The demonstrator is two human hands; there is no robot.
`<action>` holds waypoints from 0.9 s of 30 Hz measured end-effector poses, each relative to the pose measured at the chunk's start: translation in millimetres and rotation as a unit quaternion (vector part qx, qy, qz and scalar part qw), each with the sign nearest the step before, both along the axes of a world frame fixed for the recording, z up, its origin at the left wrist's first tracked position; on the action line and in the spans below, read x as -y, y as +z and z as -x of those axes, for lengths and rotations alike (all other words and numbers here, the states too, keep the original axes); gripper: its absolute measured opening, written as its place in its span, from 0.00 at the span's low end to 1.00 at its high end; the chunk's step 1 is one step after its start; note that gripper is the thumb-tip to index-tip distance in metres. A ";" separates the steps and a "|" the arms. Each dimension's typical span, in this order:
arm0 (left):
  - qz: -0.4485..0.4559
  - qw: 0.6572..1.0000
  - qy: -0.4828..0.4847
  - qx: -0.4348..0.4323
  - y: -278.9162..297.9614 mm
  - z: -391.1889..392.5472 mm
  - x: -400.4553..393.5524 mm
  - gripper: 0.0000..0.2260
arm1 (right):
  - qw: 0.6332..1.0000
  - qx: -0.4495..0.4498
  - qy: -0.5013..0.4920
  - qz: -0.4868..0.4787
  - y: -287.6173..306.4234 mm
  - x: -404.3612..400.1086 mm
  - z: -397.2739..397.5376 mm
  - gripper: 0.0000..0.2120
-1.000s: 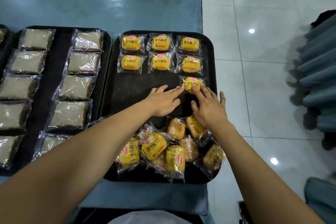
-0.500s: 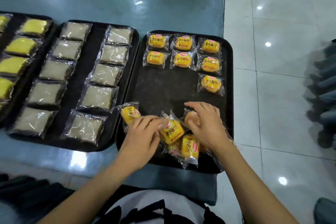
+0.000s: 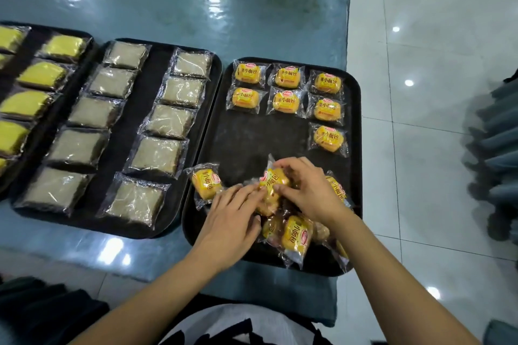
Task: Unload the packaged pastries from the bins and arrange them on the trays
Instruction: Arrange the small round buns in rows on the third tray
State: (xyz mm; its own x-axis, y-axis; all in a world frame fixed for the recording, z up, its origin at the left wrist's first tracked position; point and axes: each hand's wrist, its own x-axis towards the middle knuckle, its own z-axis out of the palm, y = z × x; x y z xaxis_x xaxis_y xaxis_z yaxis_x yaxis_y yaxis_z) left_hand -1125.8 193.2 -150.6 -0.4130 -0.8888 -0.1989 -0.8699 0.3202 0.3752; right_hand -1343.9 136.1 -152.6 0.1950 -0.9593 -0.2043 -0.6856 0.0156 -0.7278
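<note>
Both hands are in the loose pile (image 3: 294,235) at 6 o'clock of the tray (image 3: 252,143): right hand (image 3: 309,190) pinching one bun (image 3: 272,180), left hand (image 3: 232,221) flat, steadying it, probably to continue the neat rows (image 3: 286,91) at 12
</note>
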 end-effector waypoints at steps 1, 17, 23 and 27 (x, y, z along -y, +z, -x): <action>-0.007 1.000 0.002 0.010 -0.6 1.2 5.2 0.26 | 1.000 0.012 -0.023 0.012 -0.8 6.8 0.7 0.18; -0.065 0.996 -0.006 0.052 -22.8 4.0 57.0 0.26 | 0.944 -0.320 -0.080 0.022 -14.0 13.8 -25.6 0.14; -0.083 0.994 -0.010 0.063 -24.9 5.9 50.0 0.28 | 0.931 -0.355 -0.025 0.079 -28.0 -1.1 -41.5 0.15; -0.089 0.994 0.003 0.058 -23.9 13.0 48.4 0.29 | 0.941 -0.325 -0.005 0.088 -39.9 -15.7 -44.6 0.27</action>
State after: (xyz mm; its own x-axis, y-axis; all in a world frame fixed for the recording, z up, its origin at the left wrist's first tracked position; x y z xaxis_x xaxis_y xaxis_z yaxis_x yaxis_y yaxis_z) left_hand -1138.8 144.8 -174.5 -0.3723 -0.8378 -0.3994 -0.9126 0.2521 0.3218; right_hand -1299.3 151.8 -192.6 0.0734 -0.9906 -0.1158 -0.9877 -0.0562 -0.1456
